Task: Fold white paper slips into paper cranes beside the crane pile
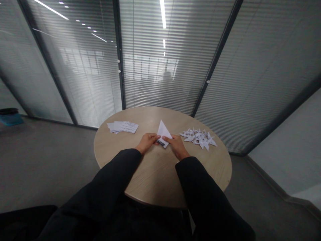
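Between my two hands is a folded sheet of paper (163, 130), white, with a pointed top and some dark print near its lower edge. My left hand (148, 141) pinches its left side, thumb on the front. On the right side my right hand (177, 144) grips it, the thumb pressed flat over the paper. Both hands are just above the middle of the round wooden table (155, 174). The fingers behind the paper are mostly hidden.
Left on the table lies a stack of printed paper sheets (124, 127). A pile of folded white paper pieces with pointed tips (199, 137) sits at the right. Glass partitions with blinds (160, 87) stand behind the table. A blue bin (11, 117) is on the floor far left.
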The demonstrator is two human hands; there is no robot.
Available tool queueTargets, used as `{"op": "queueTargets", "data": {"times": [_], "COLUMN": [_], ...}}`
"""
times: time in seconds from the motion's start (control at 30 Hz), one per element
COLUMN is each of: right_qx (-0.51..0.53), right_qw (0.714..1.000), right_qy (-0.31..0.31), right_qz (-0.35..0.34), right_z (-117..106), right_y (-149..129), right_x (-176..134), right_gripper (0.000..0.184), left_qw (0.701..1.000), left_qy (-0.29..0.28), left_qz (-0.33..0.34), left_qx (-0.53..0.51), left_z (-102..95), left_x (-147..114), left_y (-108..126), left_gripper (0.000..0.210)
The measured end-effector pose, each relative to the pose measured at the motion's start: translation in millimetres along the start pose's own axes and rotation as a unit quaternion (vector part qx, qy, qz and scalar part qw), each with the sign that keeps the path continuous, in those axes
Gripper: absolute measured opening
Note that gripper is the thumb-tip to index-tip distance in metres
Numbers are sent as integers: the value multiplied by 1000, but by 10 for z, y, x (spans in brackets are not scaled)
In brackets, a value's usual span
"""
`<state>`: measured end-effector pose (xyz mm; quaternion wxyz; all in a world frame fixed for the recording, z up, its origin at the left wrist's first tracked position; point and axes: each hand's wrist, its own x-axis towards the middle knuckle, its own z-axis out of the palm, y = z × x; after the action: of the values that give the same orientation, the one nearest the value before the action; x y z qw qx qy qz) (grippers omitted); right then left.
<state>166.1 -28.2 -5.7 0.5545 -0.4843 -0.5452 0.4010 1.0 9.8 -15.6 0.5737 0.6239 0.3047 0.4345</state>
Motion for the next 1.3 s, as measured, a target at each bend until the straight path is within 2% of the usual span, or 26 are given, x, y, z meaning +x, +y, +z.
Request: {"op": "queueTargets", "data": {"times": [0.23, 0.5, 0.67, 0.73, 0.87, 1.07, 1.3], "right_qx": [-28, -40, -45, -34, -16, 3, -43], "right_qw": [1000, 998, 997, 998, 999, 1000, 997], "right_qy": [-5, -38, -62, -48, 4, -9, 60], "right_qz": [-11, 4, 19, 8, -35, -10, -38], "right_z": [1, 6, 20, 13, 6, 23, -16], "right_y": [47, 24, 15, 23, 13, 14, 66], "right_x": [38, 20, 7, 21, 40, 27, 62], "right_gripper": [41, 40, 43, 45, 42, 39, 35], "left_qw": [996, 998, 991, 987, 988, 987, 991], "left_qy": [27, 50, 94, 108, 59, -29, -56], "left_qz": [28, 33, 46, 45, 21, -7, -22], "left_qx": [80, 12, 78, 112, 138, 157, 121], "left_z": [-24, 4, -51, -80, -80, -22, 15], "left_x": [23, -25, -3, 14, 4, -50, -69], "left_y": [-44, 28, 9, -14, -26, 16, 36], "left_gripper": [47, 45, 46, 46, 43, 43, 43]}}
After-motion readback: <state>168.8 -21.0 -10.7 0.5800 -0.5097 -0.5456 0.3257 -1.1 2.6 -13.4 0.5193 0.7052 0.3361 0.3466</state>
